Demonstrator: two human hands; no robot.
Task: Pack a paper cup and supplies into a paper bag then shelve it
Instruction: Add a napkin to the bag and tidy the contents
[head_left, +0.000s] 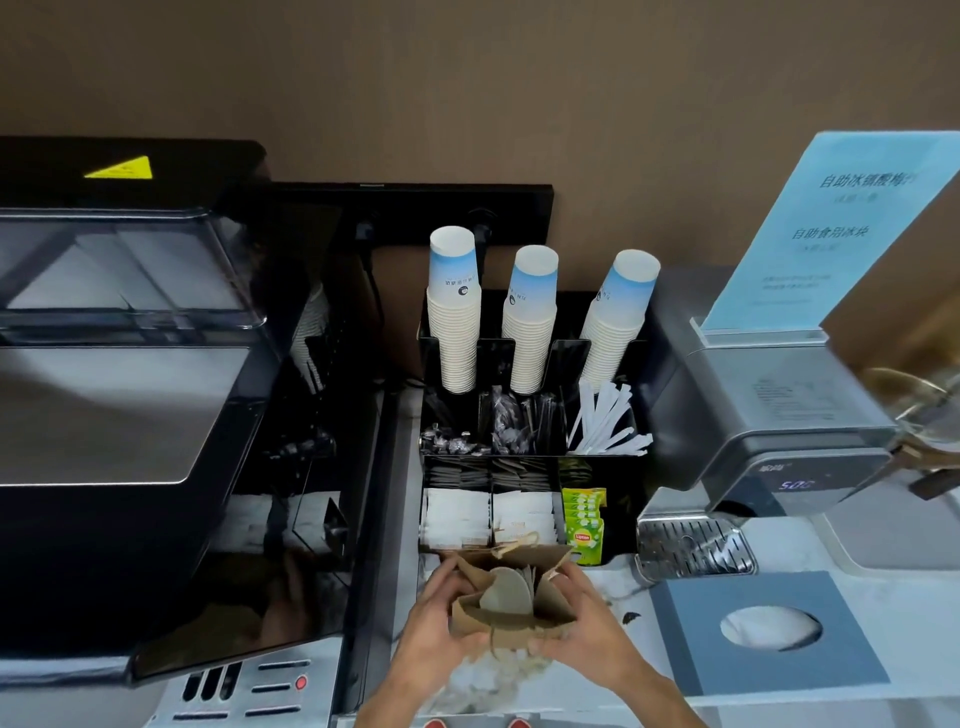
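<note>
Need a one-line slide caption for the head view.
Both hands hold an open paper bag below three cup stacks.

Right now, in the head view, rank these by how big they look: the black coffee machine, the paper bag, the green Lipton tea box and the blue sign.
Largest to smallest as they look:
1. black coffee machine
2. blue sign
3. paper bag, though it is nearest the camera, so its true rank is unsure
4. green Lipton tea box

A plain brown wall (467, 93) stands far behind a pale marbled tabletop (810, 545), evenly and softly lit.
</note>
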